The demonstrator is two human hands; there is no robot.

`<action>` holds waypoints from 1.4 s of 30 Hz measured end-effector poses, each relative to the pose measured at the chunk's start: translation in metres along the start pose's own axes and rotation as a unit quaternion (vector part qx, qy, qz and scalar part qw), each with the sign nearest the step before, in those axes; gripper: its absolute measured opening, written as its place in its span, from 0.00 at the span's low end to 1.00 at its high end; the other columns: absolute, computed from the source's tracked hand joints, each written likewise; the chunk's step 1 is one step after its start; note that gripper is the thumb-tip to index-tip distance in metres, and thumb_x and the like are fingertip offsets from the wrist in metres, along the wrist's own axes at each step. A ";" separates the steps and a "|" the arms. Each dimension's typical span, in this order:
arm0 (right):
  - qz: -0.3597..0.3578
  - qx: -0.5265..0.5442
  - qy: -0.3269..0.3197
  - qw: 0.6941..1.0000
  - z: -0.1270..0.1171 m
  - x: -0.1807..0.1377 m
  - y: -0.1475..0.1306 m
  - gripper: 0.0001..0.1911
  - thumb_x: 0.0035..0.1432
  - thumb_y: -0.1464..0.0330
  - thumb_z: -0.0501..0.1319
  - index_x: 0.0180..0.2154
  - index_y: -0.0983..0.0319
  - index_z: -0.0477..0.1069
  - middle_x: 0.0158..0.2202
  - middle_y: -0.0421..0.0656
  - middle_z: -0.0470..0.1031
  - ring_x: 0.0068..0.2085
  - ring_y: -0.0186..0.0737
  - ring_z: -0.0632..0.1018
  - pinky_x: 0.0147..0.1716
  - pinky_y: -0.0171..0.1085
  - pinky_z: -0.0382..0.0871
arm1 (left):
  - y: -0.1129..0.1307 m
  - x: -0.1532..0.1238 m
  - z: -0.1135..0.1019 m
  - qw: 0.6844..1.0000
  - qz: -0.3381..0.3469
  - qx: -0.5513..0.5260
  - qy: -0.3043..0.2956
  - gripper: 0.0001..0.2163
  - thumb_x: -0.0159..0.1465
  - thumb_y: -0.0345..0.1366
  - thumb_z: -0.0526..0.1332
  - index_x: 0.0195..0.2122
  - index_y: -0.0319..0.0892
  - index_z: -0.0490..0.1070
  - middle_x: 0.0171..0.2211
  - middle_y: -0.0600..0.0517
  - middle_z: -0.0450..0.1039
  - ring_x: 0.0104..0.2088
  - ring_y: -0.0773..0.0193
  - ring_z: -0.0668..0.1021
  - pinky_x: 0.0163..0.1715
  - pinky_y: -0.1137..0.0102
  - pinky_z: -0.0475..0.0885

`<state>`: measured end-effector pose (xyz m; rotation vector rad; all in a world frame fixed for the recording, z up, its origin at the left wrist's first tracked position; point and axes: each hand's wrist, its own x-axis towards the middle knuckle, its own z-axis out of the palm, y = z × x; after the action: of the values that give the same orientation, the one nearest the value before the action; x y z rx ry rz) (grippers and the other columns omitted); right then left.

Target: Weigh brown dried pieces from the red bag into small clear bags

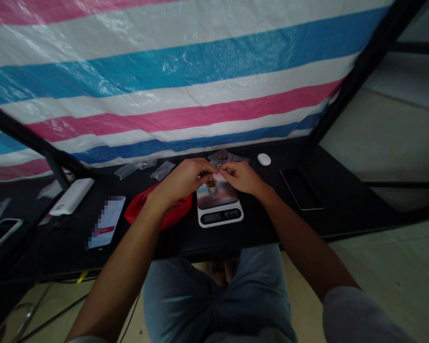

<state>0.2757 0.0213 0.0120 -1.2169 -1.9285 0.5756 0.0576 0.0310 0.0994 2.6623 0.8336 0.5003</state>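
Both my hands meet above a small white digital scale [219, 215] on a black table [264, 224]. My left hand [186, 177] and my right hand [242, 177] have their fingers pinched together on a small clear plastic bag [219, 164] held between them. Under the hands a small cup [211, 185] with brownish contents stands on the scale's shiny platform. A red packet [177, 212] lies beneath my left wrist.
Several small clear bags [162, 170] lie at the table's back. A white mouse [263, 159] and a dark phone [301, 188] lie to the right. A white power bank [71, 196] and a paper [106, 222] lie to the left. A striped tarp [186, 71] hangs behind.
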 end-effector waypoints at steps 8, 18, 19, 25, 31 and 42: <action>-0.003 -0.011 0.002 1.000 0.000 0.000 0.001 0.12 0.66 0.67 0.59 0.36 0.63 0.80 0.30 0.42 0.80 0.30 0.37 0.74 0.31 0.36 0.60 | 0.001 -0.002 -0.003 0.998 -0.057 0.026 0.016 0.11 0.69 0.36 0.59 0.44 0.43 0.82 0.44 0.47 0.84 0.43 0.56 0.83 0.47 0.65 0.74; 0.001 -0.019 0.011 1.000 0.001 0.000 0.006 0.12 0.67 0.64 0.59 0.36 0.62 0.79 0.27 0.41 0.77 0.28 0.36 0.74 0.29 0.36 0.57 | -0.101 -0.033 -0.020 0.971 -0.228 0.045 0.059 0.16 0.64 0.41 0.60 0.45 0.40 0.82 0.45 0.42 0.85 0.43 0.51 0.84 0.48 0.61 0.77; 0.002 -0.020 0.011 1.000 0.001 0.000 0.006 0.12 0.67 0.65 0.59 0.36 0.62 0.79 0.27 0.41 0.77 0.28 0.36 0.74 0.29 0.36 0.57 | -0.104 -0.035 -0.018 0.973 -0.221 0.033 0.049 0.15 0.63 0.42 0.61 0.44 0.41 0.83 0.45 0.42 0.85 0.43 0.50 0.84 0.48 0.61 0.77; 0.001 -0.027 0.002 1.000 0.003 0.000 0.005 0.11 0.66 0.66 0.59 0.37 0.62 0.80 0.26 0.41 0.77 0.28 0.36 0.73 0.29 0.36 0.57 | -0.093 -0.026 0.007 0.989 -0.137 0.032 -0.045 0.14 0.65 0.39 0.60 0.45 0.44 0.84 0.44 0.46 0.85 0.43 0.54 0.84 0.48 0.65 0.77; 0.003 -0.024 0.001 1.000 0.002 0.000 0.007 0.12 0.67 0.65 0.58 0.35 0.62 0.79 0.26 0.40 0.76 0.27 0.36 0.73 0.29 0.36 0.57 | -0.094 -0.006 0.018 0.989 -0.093 0.075 -0.090 0.16 0.66 0.33 0.57 0.48 0.45 0.83 0.47 0.46 0.84 0.45 0.56 0.83 0.50 0.67 0.75; 0.002 -0.025 -0.001 1.000 0.000 -0.001 0.004 0.11 0.66 0.67 0.59 0.35 0.62 0.79 0.29 0.41 0.79 0.29 0.36 0.74 0.30 0.36 0.59 | -0.092 -0.004 0.020 0.992 -0.093 0.073 -0.034 0.12 0.67 0.33 0.58 0.44 0.40 0.81 0.44 0.45 0.82 0.44 0.55 0.82 0.48 0.65 0.74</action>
<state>0.2781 0.0225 0.0086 -1.2518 -1.9518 0.5340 0.0180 0.0975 0.0450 2.6786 1.1225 0.3116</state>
